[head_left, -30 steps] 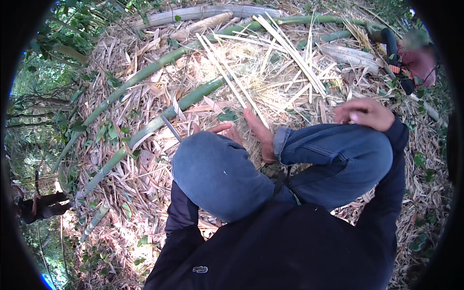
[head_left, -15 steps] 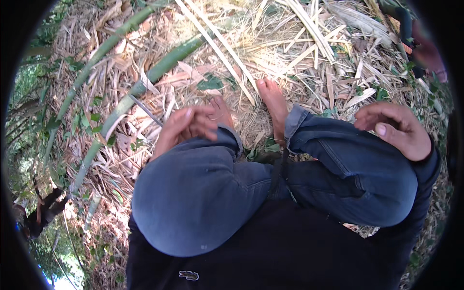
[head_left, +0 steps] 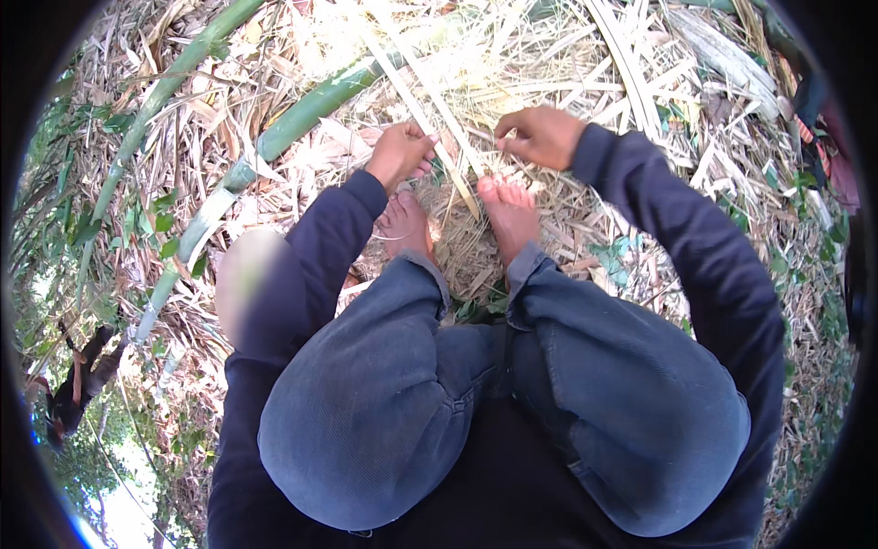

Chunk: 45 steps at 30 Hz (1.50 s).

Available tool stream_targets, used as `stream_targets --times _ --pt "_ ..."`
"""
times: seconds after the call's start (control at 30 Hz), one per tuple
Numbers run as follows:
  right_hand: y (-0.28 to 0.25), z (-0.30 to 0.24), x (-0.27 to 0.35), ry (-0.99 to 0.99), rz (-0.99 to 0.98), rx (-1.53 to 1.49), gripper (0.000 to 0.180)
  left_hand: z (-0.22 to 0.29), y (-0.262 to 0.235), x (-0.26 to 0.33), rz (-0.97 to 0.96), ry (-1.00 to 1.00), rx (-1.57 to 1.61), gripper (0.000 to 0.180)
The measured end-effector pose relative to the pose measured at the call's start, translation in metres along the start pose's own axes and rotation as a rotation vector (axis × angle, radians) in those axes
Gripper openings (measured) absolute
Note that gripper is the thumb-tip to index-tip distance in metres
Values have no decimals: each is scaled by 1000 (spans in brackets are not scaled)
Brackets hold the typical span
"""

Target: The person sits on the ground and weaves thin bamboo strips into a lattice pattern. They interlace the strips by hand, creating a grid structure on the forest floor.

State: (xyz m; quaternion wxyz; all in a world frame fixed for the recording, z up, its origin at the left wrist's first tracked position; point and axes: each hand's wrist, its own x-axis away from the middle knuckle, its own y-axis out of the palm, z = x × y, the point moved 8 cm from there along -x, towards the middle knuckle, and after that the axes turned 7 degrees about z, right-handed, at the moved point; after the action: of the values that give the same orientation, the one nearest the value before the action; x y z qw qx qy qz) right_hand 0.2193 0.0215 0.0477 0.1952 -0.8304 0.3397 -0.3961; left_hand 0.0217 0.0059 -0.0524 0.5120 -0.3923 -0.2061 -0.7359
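I am squatting barefoot on a bed of dry bamboo leaves and split strips. My left hand [head_left: 400, 154] reaches out just past my left foot [head_left: 405, 222], its fingers closed around a pale bamboo strip [head_left: 450, 157] that runs diagonally between both hands toward my toes. My right hand [head_left: 540, 135] sits above my right foot [head_left: 510, 212], fingers curled and pinching at the same strip from the other side. My knees in blue jeans [head_left: 366, 403] fill the lower half of the view.
A thick green bamboo culm [head_left: 302, 114] lies diagonally to the left of my hands, and a second one [head_left: 155, 101] lies further left. More pale split strips [head_left: 631, 64] lie ahead. Another person's clothing [head_left: 828, 137] shows at the right edge. A dark figure [head_left: 78, 389] is at lower left.
Both hands have left my knees and reached forward to the strip in front of my toes. The view has tilted down over my legs and feet.
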Motion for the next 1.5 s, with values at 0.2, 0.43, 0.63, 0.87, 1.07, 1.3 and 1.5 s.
stream_targets --times 0.2,0.43,0.63,0.87,1.07,1.3,1.5 --pt "51 23 -52 100 -30 -126 30 -9 5 -6 -10 -60 130 13" --pt "78 38 -79 114 -101 -284 23 -18 4 -10 82 -43 250 14" --pt "90 47 -79 289 -275 -527 16 -23 8 -9 108 -74 209 15" --pt "93 53 -79 308 -246 -629 14 -24 11 -14 136 -14 206 10" --pt "91 50 -78 313 -218 -637 13 -23 9 -15 169 -8 235 9" --pt "87 46 -79 371 -277 -623 13 -27 9 -14 223 11 254 11" --pt "86 48 -75 393 -196 -670 12 -27 10 -7 155 -1 317 10"
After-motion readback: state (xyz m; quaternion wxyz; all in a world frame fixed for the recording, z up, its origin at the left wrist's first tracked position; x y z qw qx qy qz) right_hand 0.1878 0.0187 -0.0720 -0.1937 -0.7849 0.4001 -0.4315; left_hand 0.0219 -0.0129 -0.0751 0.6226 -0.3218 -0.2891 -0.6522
